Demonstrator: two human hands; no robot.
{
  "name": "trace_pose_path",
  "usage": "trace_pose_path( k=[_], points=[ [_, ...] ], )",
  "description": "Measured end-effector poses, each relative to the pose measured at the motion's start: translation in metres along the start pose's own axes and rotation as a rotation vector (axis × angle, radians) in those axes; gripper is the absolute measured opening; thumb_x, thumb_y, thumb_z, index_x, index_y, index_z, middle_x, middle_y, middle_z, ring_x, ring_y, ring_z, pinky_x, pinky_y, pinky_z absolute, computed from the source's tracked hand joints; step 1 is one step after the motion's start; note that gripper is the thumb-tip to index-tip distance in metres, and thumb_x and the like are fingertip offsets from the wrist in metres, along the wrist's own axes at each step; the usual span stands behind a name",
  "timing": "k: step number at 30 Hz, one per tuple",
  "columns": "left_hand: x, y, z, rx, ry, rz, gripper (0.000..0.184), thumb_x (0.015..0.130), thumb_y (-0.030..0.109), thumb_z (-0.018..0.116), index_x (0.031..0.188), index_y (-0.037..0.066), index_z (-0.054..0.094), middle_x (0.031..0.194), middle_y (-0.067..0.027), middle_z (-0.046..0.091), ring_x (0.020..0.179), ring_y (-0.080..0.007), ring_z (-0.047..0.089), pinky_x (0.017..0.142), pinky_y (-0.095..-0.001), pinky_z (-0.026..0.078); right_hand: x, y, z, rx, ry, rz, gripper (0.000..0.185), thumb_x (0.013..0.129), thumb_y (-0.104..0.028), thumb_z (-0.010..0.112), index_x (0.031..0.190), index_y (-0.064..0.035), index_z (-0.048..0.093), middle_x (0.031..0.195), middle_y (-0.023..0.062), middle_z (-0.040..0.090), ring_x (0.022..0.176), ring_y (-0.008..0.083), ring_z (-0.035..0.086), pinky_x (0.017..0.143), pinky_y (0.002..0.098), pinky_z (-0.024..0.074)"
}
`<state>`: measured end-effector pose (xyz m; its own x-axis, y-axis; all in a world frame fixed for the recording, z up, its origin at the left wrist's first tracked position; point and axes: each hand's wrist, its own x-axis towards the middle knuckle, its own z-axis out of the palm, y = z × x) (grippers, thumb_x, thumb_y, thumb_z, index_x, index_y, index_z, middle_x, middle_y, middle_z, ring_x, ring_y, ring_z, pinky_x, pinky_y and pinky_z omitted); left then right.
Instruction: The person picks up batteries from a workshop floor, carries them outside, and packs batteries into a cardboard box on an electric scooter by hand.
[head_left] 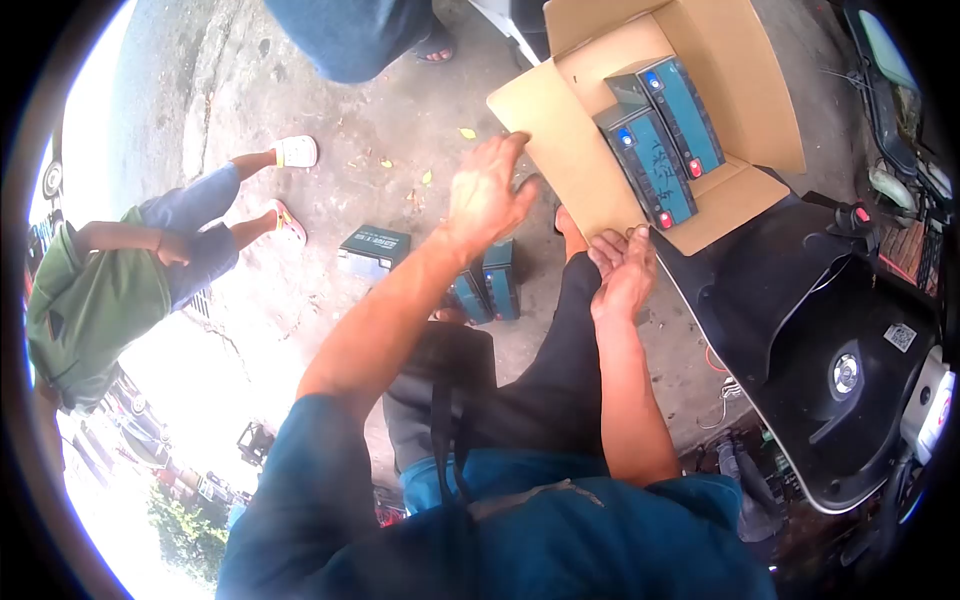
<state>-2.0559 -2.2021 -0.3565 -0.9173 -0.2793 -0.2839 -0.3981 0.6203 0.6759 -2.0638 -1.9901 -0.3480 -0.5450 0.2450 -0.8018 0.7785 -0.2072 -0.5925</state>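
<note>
An open cardboard box (712, 222) is at the upper right with its flaps spread. Two teal-and-black batteries (655, 165) lie side by side in it, each with a blue and a red terminal cap. My left hand (490, 190) is at the outer edge of the box's left flap, thumb and fingers apart, fingertips touching or nearly touching the cardboard. At the box's near corner, my right hand (622, 272) has its fingers bent against the flap edge, palm partly upward. More batteries (500, 280) stand on the ground below my left forearm, partly hidden by it.
A black scooter body (840, 400) is close on the right, beside the box. Another battery (375, 245) sits on the pavement to the left. A person in a green shirt (110, 265) is at the left; another person's leg (350, 35) shows at the top.
</note>
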Motion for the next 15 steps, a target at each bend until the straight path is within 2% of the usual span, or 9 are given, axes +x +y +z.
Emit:
trace_pose_path(
  k=[2, 3, 4, 5, 7, 8, 10, 14, 15],
  points=[
    [-0.092, -0.073, 0.009, -0.133, 0.055, -0.439, 0.061, 0.08, 0.025, 0.071, 0.133, 0.004, 0.052, 0.124, -0.0177, 0.063, 0.117, -0.0357, 0.06, 0.099, -0.0452, 0.047, -0.045, 0.057, 0.002, -0.199, -0.119, -0.183, 0.03, 0.096, -0.028, 0.067, 0.11, -0.0038, 0.053, 0.085, 0.0063, 0.065, 0.071, 0.0141, 0.063, 0.063, 0.0265, 0.0519],
    [-0.14, -0.105, 0.021, -0.127, 0.095, -0.565, 0.059, 0.079, 0.024, 0.071, 0.131, 0.003, 0.052, 0.122, -0.0194, 0.062, 0.114, -0.0375, 0.06, 0.097, -0.0457, 0.048, -0.048, 0.102, -0.009, -0.277, -0.192, -0.207, 0.031, 0.094, -0.025, 0.071, 0.109, -0.0041, 0.054, 0.085, 0.0048, 0.065, 0.073, 0.0109, 0.062, 0.063, 0.0231, 0.0499],
    [-0.184, -0.131, 0.034, -0.124, 0.13, -0.689, 0.057, 0.079, 0.023, 0.071, 0.128, 0.001, 0.052, 0.119, -0.0212, 0.062, 0.111, -0.0393, 0.06, 0.094, -0.0462, 0.049, -0.032, 0.162, -0.029, -0.562, -0.155, -0.282, 0.037, 0.092, -0.023, 0.073, 0.114, -0.0011, 0.052, 0.091, 0.0074, 0.065, 0.08, 0.0124, 0.062, 0.073, 0.0241, 0.05],
    [-0.222, -0.146, 0.043, -0.149, 0.08, -0.833, 0.061, 0.077, 0.025, 0.072, 0.129, 0.001, 0.051, 0.121, -0.0216, 0.061, 0.112, -0.0398, 0.06, 0.095, -0.0463, 0.049, -0.029, 0.206, -0.034, -0.698, -0.134, -0.149, 0.056, 0.088, -0.029, 0.077, 0.123, 0.0029, 0.047, 0.109, 0.0159, 0.062, 0.099, 0.0211, 0.062, 0.089, 0.0297, 0.0482],
    [-0.287, -0.183, 0.082, -0.191, -0.003, -1.043, 0.07, 0.074, 0.03, 0.075, 0.133, 0.002, 0.048, 0.128, -0.0219, 0.057, 0.115, -0.0399, 0.06, 0.096, -0.0458, 0.049, -0.012, 0.281, -0.047, -1.142, -0.074, -0.069, 0.084, 0.083, -0.044, 0.076, 0.141, 0.005, 0.039, 0.135, 0.0299, 0.051, 0.126, 0.0379, 0.051, 0.106, 0.0424, 0.0402],
    [-0.318, -0.215, 0.118, -0.354, -0.063, -1.077, 0.076, 0.075, 0.031, 0.075, 0.137, -0.001, 0.044, 0.131, -0.0252, 0.055, 0.122, -0.0405, 0.055, 0.101, -0.0446, 0.046, -0.004, 0.312, -0.05, -1.235, -0.063, -0.064, 0.09, 0.081, -0.049, 0.075, 0.142, 0.0052, 0.037, 0.137, 0.0304, 0.048, 0.129, 0.0398, 0.047, 0.108, 0.0436, 0.0381],
    [-0.355, -0.247, 0.19, -0.419, 0.054, -1.056, 0.09, 0.074, 0.039, 0.077, 0.14, -0.007, 0.037, 0.133, -0.0289, 0.051, 0.129, -0.0427, 0.047, 0.106, -0.0457, 0.041, 0.012, 0.369, -0.058, -1.413, -0.026, -0.046, 0.101, 0.077, -0.058, 0.074, 0.145, 0.0055, 0.033, 0.141, 0.0313, 0.043, 0.134, 0.0434, 0.039, 0.112, 0.0459, 0.034],
    [-0.345, -0.257, 0.28, -0.419, 0.204, -1.087, 0.116, 0.069, 0.057, 0.08, 0.145, -0.013, 0.027, 0.138, -0.0322, 0.043, 0.132, -0.0459, 0.038, 0.11, -0.0516, 0.033, 0.046, 0.462, -0.066, -1.453, 0.242, -0.155, 0.115, 0.073, -0.062, 0.076, 0.147, 0.0081, 0.022, 0.14, 0.0307, 0.04, 0.133, 0.0471, 0.037, 0.11, 0.0518, 0.0327],
    [-0.342, -0.258, 0.301, -0.402, 0.238, -1.082, 0.12, 0.068, 0.061, 0.08, 0.145, -0.013, 0.026, 0.14, -0.0321, 0.041, 0.132, -0.0464, 0.038, 0.11, -0.0533, 0.032, 0.06, 0.473, -0.08, -1.419, 0.199, -0.191, 0.115, 0.072, -0.06, 0.077, 0.147, 0.0082, 0.022, 0.138, 0.0309, 0.04, 0.131, 0.0469, 0.038, 0.109, 0.0518, 0.0331]
  ],
)
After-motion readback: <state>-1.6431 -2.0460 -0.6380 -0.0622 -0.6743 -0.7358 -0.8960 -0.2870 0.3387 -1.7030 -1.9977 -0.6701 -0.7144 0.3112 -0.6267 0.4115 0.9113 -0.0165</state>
